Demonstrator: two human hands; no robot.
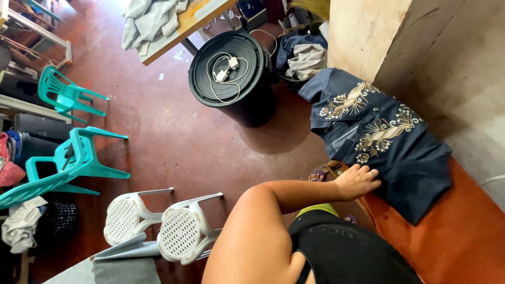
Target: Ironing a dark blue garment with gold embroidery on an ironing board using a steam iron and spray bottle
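My right hand [359, 181] lies palm down on the near edge of a dark blue garment [405, 158] with gold embroidery. Its fingers are spread flat on the cloth and grip nothing; one finger wears a ring. The garment is spread over an orange-brown table top [463, 236] beside a pale wall. My bare right arm reaches in from the lower middle of the view. My left hand is out of sight.
A black bin [231, 68] with a white cable on its lid stands on the red floor. Behind it a pile of clothes [302, 55]. Two teal chairs [68, 158], two white plastic chairs [163, 226] and a table with grey cloth [152, 18] stand around.
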